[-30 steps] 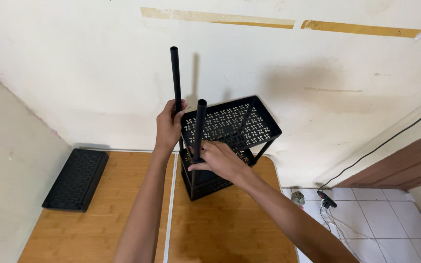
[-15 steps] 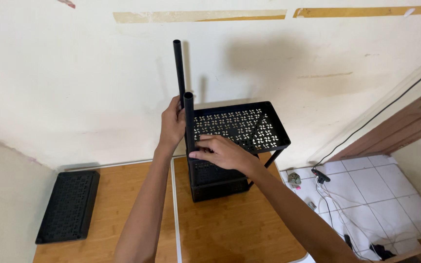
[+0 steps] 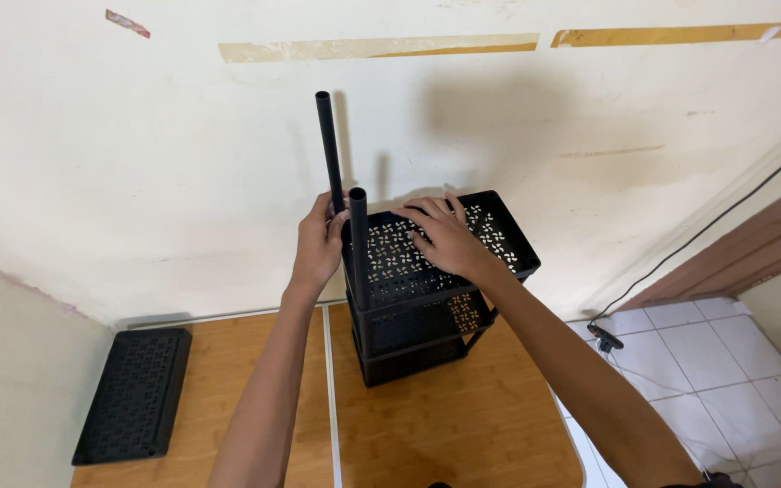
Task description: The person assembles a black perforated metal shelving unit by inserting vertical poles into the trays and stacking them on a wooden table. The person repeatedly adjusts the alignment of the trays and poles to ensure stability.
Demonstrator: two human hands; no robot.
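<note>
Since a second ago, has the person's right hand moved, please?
Yes: the right hand left the short front pole and now lies flat on the rack's top shelf.

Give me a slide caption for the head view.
Left hand grips a black pole; right hand rests on the rack's top shelf.

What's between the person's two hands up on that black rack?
In the head view, a short black tube stands upright between the left hand and the right hand, at the top shelf corner.

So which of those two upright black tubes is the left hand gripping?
The left hand grips the taller tube, the one nearer the wall. The shorter tube, nearer the camera, stands ungripped.
</note>
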